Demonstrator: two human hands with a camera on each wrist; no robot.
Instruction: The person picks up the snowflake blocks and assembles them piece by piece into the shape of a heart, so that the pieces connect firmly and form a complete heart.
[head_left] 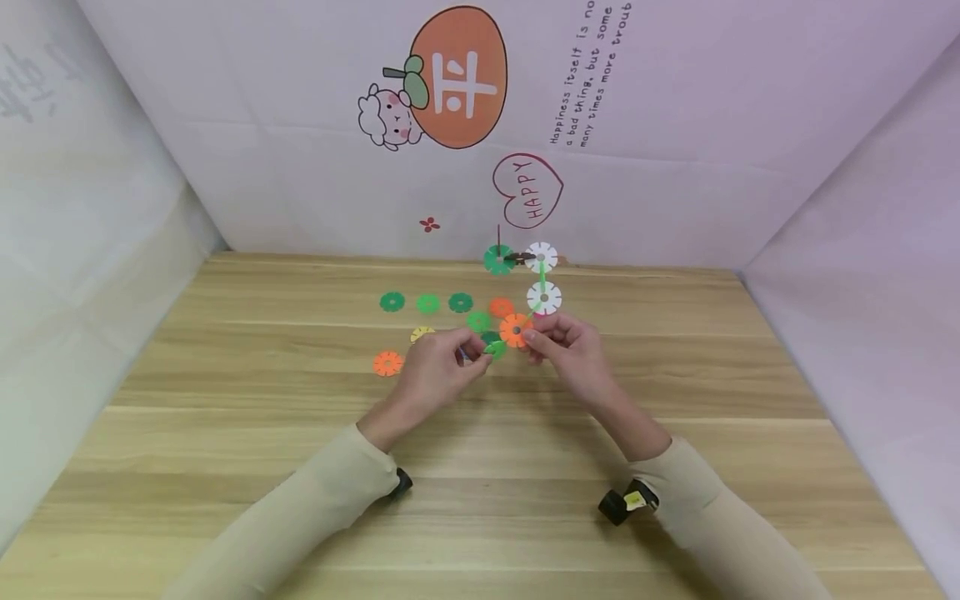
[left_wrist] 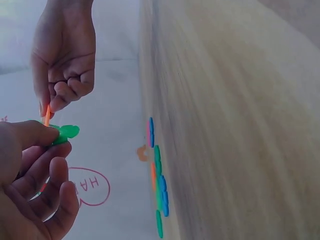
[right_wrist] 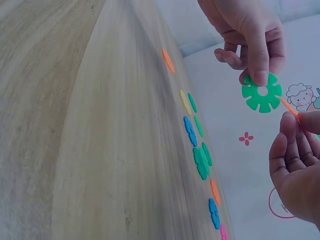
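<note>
My left hand (head_left: pixel 438 364) pinches a light green notched disc (right_wrist: pixel 252 100) between thumb and fingertips. My right hand (head_left: pixel 576 357) pinches an orange notched disc (head_left: pixel 509 337), the near end of a linked chain. From there the chain runs through a light green disc seen edge-on to a white disc (head_left: pixel 554 298), another white disc (head_left: pixel 552 252), a dark piece and a green disc (head_left: pixel 490 264). In the right wrist view, the green disc's rim meets the orange disc's edge. Both hands are held above the wooden table (head_left: pixel 480 517).
Loose discs lie on the table beyond and left of the hands: orange (head_left: pixel 381 367), yellow (head_left: pixel 420 333), dark green (head_left: pixel 387 305), light green (head_left: pixel 423 307) and blue (right_wrist: pixel 190 131) among them. A white printed sheet (head_left: pixel 300 192) stands along the back edge, with white sides left and right.
</note>
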